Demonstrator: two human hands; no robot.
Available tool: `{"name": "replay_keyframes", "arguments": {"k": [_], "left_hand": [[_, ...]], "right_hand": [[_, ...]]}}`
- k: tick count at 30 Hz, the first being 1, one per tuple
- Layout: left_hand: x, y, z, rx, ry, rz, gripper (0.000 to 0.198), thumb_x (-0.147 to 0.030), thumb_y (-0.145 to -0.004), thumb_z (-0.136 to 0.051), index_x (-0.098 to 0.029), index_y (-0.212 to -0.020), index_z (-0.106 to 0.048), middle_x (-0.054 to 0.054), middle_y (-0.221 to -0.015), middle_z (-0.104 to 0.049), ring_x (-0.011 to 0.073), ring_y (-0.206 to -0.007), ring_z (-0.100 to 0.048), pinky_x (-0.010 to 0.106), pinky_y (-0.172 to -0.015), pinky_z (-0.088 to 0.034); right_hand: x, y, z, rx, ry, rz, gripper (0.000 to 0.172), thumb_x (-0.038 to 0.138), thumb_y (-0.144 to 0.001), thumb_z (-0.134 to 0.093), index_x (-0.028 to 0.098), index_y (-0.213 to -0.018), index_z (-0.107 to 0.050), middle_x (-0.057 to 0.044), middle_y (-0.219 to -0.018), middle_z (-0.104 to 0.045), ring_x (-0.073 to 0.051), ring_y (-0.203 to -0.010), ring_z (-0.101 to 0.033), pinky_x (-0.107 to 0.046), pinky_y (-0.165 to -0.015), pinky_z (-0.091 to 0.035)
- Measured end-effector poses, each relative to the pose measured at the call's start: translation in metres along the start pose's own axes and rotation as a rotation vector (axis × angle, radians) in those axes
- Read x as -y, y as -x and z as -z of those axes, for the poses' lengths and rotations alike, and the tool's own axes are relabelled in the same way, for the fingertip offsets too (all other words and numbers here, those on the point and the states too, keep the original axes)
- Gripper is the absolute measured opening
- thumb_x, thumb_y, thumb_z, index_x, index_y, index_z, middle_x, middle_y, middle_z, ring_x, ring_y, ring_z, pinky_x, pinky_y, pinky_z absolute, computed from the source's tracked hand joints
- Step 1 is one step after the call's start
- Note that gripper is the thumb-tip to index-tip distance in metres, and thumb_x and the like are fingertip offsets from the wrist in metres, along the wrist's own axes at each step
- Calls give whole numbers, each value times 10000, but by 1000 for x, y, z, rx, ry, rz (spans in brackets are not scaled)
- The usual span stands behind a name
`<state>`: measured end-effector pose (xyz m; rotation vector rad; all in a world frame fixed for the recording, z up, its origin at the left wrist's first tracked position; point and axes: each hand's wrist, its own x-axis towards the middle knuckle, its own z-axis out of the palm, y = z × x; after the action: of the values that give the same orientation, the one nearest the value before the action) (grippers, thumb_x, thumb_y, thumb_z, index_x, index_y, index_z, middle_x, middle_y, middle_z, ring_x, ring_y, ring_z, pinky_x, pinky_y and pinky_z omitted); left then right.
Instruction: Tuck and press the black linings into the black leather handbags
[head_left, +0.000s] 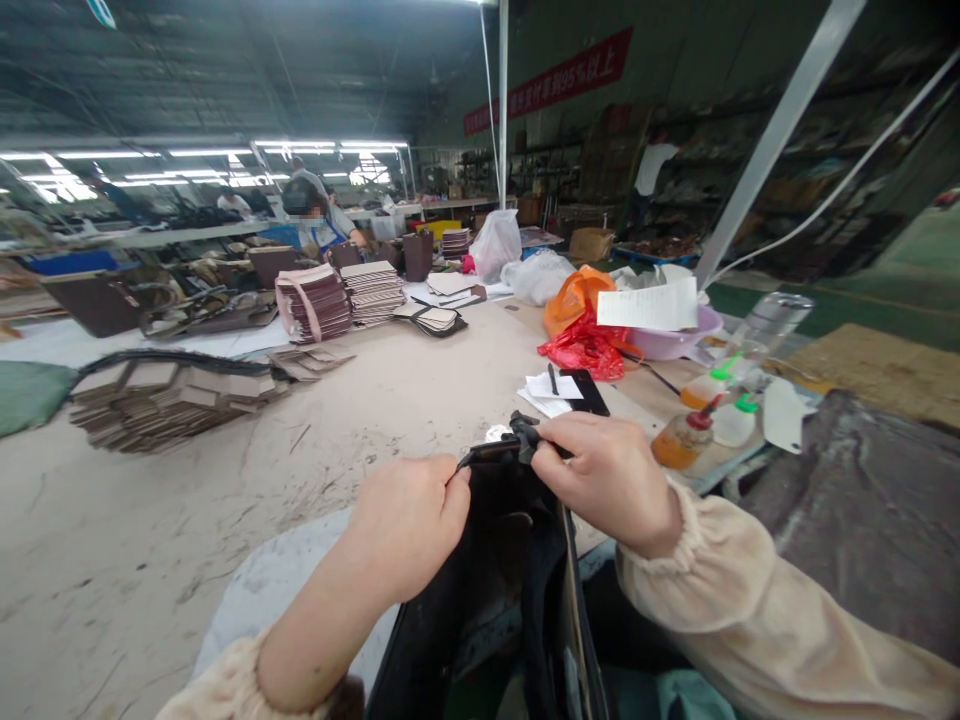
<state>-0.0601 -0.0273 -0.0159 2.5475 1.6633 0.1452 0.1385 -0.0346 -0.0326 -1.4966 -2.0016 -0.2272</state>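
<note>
Clock read on the view, 12 at top, centred on the gripped rim.

Table (405, 390): spans 8 through 12 to 2; bare board, dark scuffs.

Bag (427, 620): black, at 6, nearest the wearer, its lower end cut off by the frame. Progress (judged): body looks assembled, side walls and an inner layer in place; work at the rim seems under way, since both hands are on it. No finished edge can be confirmed; how much is left, cannot tell. Orientation: mouth gapes up toward the wearer; far, short edge lies at centre. Long axis runs roughly 12 to 6, walls spreading toward the wearer.

Heap (172, 395) of flat panels: between 9 and 10, fanned over, well apart from the bag.

Stack (319, 305): maroon pieces with a pink band, at 10.

Red plastic (581, 350): crumpled, between 1 and 2.

Left hand (412, 510): at 8, thumb and curled fingers pinching the rim's left end.

Right hand (611, 475): at 3, pinching a dark tab at the rim's right end.

Bottle (679, 440): amber contents, red cap, at 3, beyond the right hand.

Phone (589, 392): at 2, partly under paper.

Tab (525, 432): whether sewn on, cannot tell.

Pen (553, 380): on the paper.
</note>
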Motion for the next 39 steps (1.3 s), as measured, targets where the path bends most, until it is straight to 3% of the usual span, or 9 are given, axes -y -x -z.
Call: {"name": "replay_keyframes", "arguments": {"k": [7,10,13,17,22,29,32,36,39], "left_hand": [[-2,-2,-1,-10,-32,-4,406,-365,-907,-275,-202,-673,-564,37,-625,-624,183,-590,-565,298,-548,-256],[-3,-1,-1,-15,-44,-17,408,-363,-907,-274,-203,-672,-567,37,-622,-623,186,-597,-569,298,-548,-257],[-6,0,-1,-26,-53,-27,409,-366,-906,-274,-205,-680,-575,36,-617,-621,186,-597,-568,296,-541,-253],[-8,-1,-1,-20,-60,-32,416,-363,-907,-269,-208,-674,-577,34,-616,-623,185,-592,-568,296,-536,-253],[-5,-2,-1,-19,-68,-26,425,-368,-909,-260,-205,-690,-585,38,-632,-633,184,-608,-578,293,-542,-273],[-9,1,-2,-19,-58,-47,441,-369,-912,-253,-199,-703,-601,49,-637,-639,189,-606,-585,301,-543,-286],[-8,0,-1,-21,-57,-48,434,-365,-910,-256,-201,-707,-602,48,-643,-641,194,-614,-590,301,-547,-300],[-1,-1,1,-15,-63,-24,436,-354,-910,-256,-196,-694,-600,51,-640,-639,194,-608,-589,297,-542,-310],[2,-1,2,-17,-63,-23,444,-356,-912,-250,-193,-696,-602,53,-639,-637,195,-606,-589,295,-542,-316]], "right_hand": [[-11,7,3,-188,-141,-63,188,146,-761,-511,162,-752,-698,-17,-691,-670,-132,-661,-606,-236,-632,-417],[-23,7,3,-174,-389,-330,201,198,-766,-529,176,-827,-719,-10,-710,-677,-138,-655,-602,-247,-620,-448],[-37,7,-4,-107,-811,-624,204,268,-751,-566,176,-862,-710,-18,-780,-679,-149,-700,-615,-258,-626,-497],[-42,7,-8,-28,-1190,-810,165,278,-709,-618,170,-815,-683,-11,-784,-648,-111,-666,-583,-206,-562,-503],[-37,8,5,-18,-1345,-803,94,209,-677,-627,151,-743,-659,3,-713,-602,-60,-558,-499,-129,-434,-423],[-38,10,7,-178,-1546,-893,75,191,-618,-659,156,-678,-630,42,-634,-523,-26,-480,-407,-82,-368,-372],[-36,15,13,-177,-1610,-889,99,203,-577,-677,160,-632,-608,60,-534,-447,-21,-424,-349,-83,-337,-342],[-42,22,30,-227,-1643,-823,151,309,-637,-654,189,-608,-567,72,-454,-318,-39,-383,-299,-113,-323,-335],[-57,20,34,-287,-1546,-823,147,300,-701,-626,217,-612,-544,59,-504,-351,-52,-405,-334,-135,-350,-371]]}}
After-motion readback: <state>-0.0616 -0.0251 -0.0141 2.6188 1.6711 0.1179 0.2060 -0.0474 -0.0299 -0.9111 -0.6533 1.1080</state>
